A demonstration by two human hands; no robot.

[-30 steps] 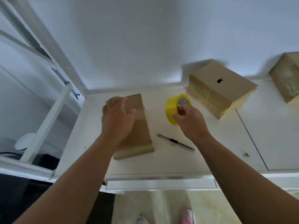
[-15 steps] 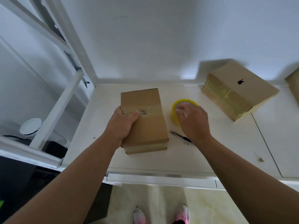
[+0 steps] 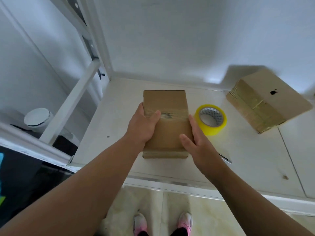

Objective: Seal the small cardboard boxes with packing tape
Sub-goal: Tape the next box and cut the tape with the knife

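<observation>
On far box, apple logo, left hand, right hand holding taped box

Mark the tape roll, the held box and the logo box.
tape roll [image 3: 212, 129]: head view, yellow outer band.
held box [image 3: 167, 101]: head view, bare top face.
logo box [image 3: 279, 106]: head view, top face below logo.
</observation>
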